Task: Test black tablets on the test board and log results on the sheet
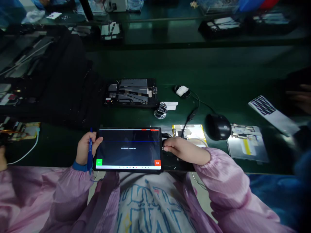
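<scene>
A tablet (128,152) with a lit dark screen, a green box at lower left and a red one at lower right, is at the bench's front edge. My left hand (85,147) grips its left edge, thumb on the frame. A blue pen (90,152) also sits upright among those fingers. At the tablet's right edge, my right hand (178,148) is closed in a pinch on what looks like a cable plug, mostly hidden by the fingers. Behind that hand lies a bare screen part (191,130) with yellow edging.
An opened tablet (133,92) lies behind, near a small metal stand (160,111). To the right are a black mouse (218,127), a coiled cable (182,91), a metal-backed panel (247,144) and a sticker sheet (273,113). Stacked black tablets (60,74) rise at left. Other people's hands show at both sides.
</scene>
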`<move>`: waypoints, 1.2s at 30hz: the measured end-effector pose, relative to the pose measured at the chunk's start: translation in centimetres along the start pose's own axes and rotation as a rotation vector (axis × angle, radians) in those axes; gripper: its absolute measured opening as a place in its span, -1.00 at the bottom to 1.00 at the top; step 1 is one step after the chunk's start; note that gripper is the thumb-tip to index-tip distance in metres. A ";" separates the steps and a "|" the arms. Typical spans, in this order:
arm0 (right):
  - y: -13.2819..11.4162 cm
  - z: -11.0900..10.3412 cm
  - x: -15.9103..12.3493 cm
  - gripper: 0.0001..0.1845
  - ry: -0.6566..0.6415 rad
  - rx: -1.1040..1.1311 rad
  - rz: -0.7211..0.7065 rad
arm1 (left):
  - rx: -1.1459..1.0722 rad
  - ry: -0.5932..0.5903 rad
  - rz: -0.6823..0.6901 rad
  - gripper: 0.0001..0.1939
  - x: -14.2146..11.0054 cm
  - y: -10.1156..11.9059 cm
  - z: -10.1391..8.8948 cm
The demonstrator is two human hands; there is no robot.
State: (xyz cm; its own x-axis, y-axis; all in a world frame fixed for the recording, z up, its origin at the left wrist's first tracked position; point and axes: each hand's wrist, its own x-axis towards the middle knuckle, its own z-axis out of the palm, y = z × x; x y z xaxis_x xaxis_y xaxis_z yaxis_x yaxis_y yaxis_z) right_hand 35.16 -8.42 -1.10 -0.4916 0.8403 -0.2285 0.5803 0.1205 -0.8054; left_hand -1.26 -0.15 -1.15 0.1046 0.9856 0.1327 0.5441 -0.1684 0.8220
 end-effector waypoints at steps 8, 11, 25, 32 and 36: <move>-0.5 0.7 -0.4 -0.59 0.099 0.057 0.033 | 0.001 0.006 0.043 -0.68 -0.1 0.2 0.0; -0.3 0.4 -0.3 -0.57 0.067 0.060 0.023 | 0.004 0.002 0.033 -0.68 -0.1 0.2 0.0; 0.0 -2.4 -1.3 -0.57 0.632 0.188 0.147 | -0.002 -0.010 -0.048 -0.66 0.0 0.5 -0.4; 1.5 -4.5 1.3 -0.62 0.849 0.270 0.269 | -0.015 -0.011 -0.029 -0.70 -0.3 0.6 -0.4; 1.9 -4.4 1.6 -0.67 0.934 0.352 0.253 | -0.003 -0.025 -0.028 -0.70 -0.4 0.8 -0.4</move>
State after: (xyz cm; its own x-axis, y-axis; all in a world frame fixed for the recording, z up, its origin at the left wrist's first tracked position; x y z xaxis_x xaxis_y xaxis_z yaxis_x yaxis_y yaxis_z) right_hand 38.36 -4.52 -0.55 0.4067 0.9134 -0.0190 0.2995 -0.1530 -0.9417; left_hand -1.24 -0.66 -0.30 0.1095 0.9894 0.0956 0.5449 -0.1402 0.8267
